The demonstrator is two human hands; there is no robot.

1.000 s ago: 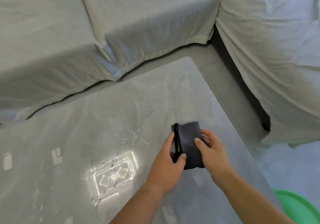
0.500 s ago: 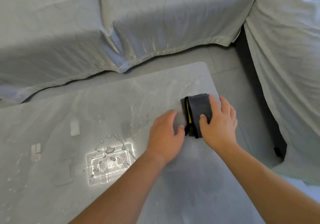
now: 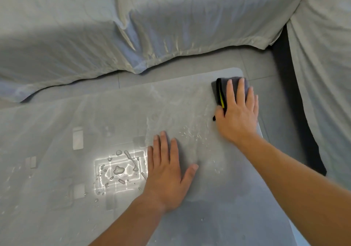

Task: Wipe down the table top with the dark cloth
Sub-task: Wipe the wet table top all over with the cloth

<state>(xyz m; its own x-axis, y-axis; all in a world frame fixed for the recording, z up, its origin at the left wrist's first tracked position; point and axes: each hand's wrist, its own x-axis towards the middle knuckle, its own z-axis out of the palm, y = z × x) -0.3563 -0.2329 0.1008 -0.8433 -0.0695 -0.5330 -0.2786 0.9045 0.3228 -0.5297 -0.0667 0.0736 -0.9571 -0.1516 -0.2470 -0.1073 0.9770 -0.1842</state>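
1. Grey covers (image 3: 171, 27) lay draped over the seating beyond the bench and to its right. We judged they were there to shield it during cleaning.
2. The bench (image 3: 57, 116) filled the lower view, its glossy top streaked and wet in patches, so we took the wipe to be barely begun.
3. Our left hand (image 3: 167, 177) lay flat near the bench's middle, fingers (image 3: 163, 146) straight and slightly spread, holding nothing. It probably braced us for the long reach.
4. Our right hand (image 3: 239, 114) pressed down on the cloth, fingers (image 3: 242, 89) straight and fanned, likely to spread the pressure.
5. The cloth (image 3: 215, 90) was folded into a thick pad with a yellow strip along its left side. It sat at the bench's far right corner, a sensible start for strokes back toward us.
6. Drops (image 3: 118, 169) pooled in a bright reflection just left of the left hand, not yet wiped.
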